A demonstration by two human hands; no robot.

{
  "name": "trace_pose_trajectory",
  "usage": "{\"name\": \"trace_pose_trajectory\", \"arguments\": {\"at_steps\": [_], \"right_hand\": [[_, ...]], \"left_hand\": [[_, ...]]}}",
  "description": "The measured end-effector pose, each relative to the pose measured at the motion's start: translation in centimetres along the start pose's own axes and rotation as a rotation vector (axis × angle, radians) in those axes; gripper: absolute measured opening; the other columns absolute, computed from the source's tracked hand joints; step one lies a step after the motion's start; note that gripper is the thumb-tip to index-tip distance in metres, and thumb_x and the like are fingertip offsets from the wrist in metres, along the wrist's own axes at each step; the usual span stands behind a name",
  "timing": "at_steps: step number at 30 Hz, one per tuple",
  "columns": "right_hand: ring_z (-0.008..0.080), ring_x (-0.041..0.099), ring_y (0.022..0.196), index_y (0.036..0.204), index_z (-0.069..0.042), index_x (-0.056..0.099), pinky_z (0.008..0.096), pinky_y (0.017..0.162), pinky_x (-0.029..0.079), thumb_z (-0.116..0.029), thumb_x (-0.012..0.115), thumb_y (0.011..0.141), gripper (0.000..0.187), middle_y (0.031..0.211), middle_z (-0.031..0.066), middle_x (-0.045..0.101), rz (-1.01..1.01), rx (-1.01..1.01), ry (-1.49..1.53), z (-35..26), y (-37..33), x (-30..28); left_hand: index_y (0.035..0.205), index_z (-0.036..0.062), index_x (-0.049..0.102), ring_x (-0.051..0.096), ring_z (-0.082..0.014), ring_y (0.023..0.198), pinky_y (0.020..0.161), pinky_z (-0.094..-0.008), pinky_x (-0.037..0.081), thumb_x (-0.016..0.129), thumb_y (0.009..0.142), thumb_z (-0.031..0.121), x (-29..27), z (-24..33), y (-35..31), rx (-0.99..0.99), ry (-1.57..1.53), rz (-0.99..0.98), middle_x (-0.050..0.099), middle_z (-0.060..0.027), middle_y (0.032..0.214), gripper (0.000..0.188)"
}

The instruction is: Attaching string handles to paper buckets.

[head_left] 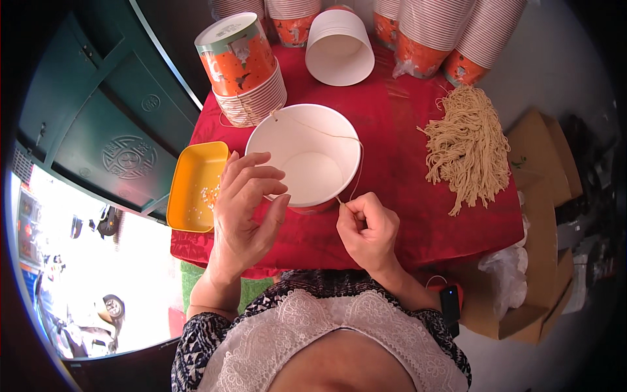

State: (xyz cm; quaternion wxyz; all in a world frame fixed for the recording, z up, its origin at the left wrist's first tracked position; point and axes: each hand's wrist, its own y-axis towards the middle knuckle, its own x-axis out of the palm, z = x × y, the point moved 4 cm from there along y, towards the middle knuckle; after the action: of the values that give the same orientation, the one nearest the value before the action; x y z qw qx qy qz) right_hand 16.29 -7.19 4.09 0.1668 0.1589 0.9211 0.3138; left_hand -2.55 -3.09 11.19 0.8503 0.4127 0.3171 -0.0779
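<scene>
A white-lined paper bucket (313, 163) stands upright in front of me on the red-covered table, its mouth facing up. A thin beige string (326, 134) runs from a knot at its far left rim, across the opening and over the right side. My right hand (371, 228) is closed, pinching the string's end just beside the near right rim. My left hand (248, 206) is raised at the bucket's near left side, fingers apart and slightly curled, with nothing visible in it. Behind that hand sits a yellow tray (181, 186) holding small white bits.
A heap of beige strings (467, 150) lies on the table's right. Upside-down orange buckets (245, 72) are stacked at the back left, near a bucket lying on its side (339, 52). More nested stacks (431, 39) line the back. Cardboard boxes (542, 261) stand right of the table.
</scene>
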Motion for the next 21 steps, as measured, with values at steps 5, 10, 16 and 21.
{"name": "trace_pose_trajectory", "arguments": {"at_steps": [5,10,16,21], "right_hand": [[0.0107,0.056,0.049,0.075,-0.003,0.052,0.0260,0.045,0.044,0.010,0.067,0.078,0.020,0.059,0.0038,0.055,-0.004,0.004,0.002,0.1,0.2,0.0],[0.0070,0.048,0.047,0.075,-0.002,0.052,0.0247,0.044,0.037,0.010,0.067,0.079,0.020,0.056,0.0012,0.050,0.013,-0.017,0.001,0.3,0.4,0.3],[0.0141,0.057,0.048,0.076,-0.002,0.053,0.0284,0.045,0.044,0.009,0.068,0.079,0.019,0.058,0.0062,0.056,0.002,0.003,-0.020,0.1,0.7,0.6],[0.0154,0.058,0.049,0.077,-0.002,0.054,0.0295,0.046,0.044,0.008,0.069,0.080,0.018,0.059,0.0075,0.057,0.014,0.010,-0.007,0.5,0.7,0.8]], "left_hand": [[0.086,0.0002,0.064,0.058,-0.0346,0.118,0.100,-0.0452,0.045,0.066,0.079,-0.004,0.0,0.4,0.8,0.000,0.019,-0.054,0.068,-0.0131,0.100,0.009],[0.094,0.0009,0.065,0.055,-0.0358,0.121,0.098,-0.0447,0.045,0.066,0.078,-0.003,0.5,0.8,2.3,-0.005,0.029,-0.165,0.066,-0.0119,0.104,0.016],[0.109,0.0016,0.068,0.051,-0.0369,0.123,0.100,-0.0453,0.044,0.066,0.080,0.001,2.5,0.3,4.1,0.074,-0.050,-0.489,0.064,-0.0157,0.109,0.029],[0.107,0.0027,0.070,0.054,-0.0346,0.115,0.098,-0.0438,0.044,0.068,0.080,0.004,4.0,-0.3,5.2,0.141,-0.085,-0.643,0.065,-0.0151,0.106,0.027]]}}
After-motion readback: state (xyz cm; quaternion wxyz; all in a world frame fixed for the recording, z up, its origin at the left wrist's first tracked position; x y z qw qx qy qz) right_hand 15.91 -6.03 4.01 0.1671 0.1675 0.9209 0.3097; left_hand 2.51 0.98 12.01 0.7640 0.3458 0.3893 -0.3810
